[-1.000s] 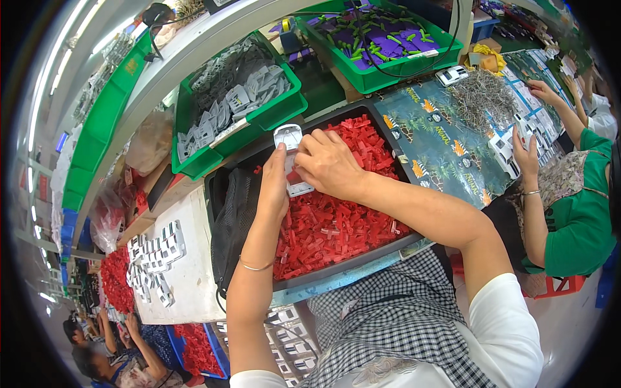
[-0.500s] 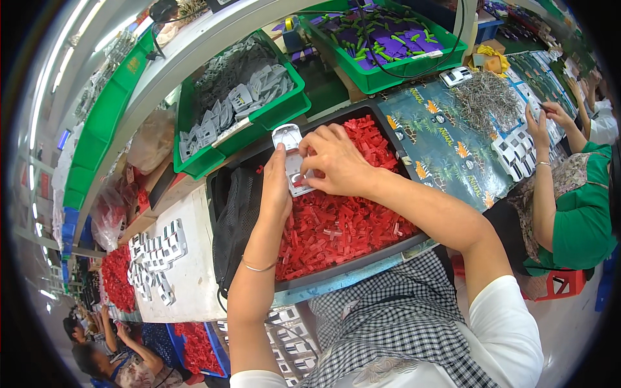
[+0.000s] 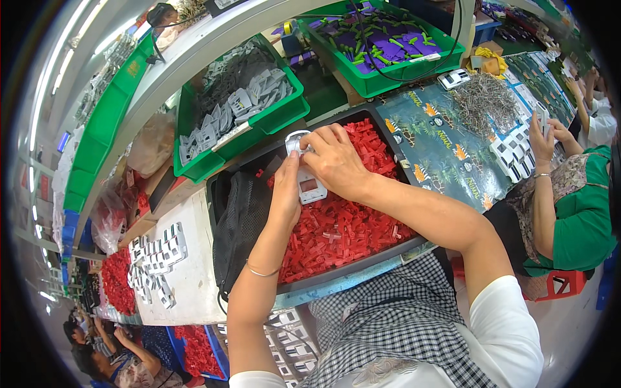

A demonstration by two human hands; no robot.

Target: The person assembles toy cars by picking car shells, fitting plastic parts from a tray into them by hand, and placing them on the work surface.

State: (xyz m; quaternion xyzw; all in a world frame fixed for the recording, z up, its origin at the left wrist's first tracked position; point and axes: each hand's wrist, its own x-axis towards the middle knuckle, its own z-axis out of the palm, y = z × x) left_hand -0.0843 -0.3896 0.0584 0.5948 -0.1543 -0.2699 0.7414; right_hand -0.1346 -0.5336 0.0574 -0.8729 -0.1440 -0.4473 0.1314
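Note:
A white plastic toy car body (image 3: 313,191) is held above a black tray (image 3: 343,264) of small red plastic pieces (image 3: 349,226). My left hand (image 3: 288,185) grips its left side, with the thumb near the far end. Bent fingers of my right hand (image 3: 337,160) press together on the far part of the body and cover much of it. Whether a small piece sits between those fingertips is hidden. The near end, with a window opening, shows below my right hand.
Beyond the tray stand green bins of grey parts (image 3: 242,103) and of purple and green parts (image 3: 388,48). White car bodies (image 3: 158,252) lie on the left. A black mesh bag (image 3: 242,216) hangs over the tray's left edge. A co-worker in green (image 3: 576,207) handles parts at right.
Both hands and the car body have shifted slightly right. My right fingertips have moved from the body's middle to its far end. The red piece seen on the body earlier is out of sight.

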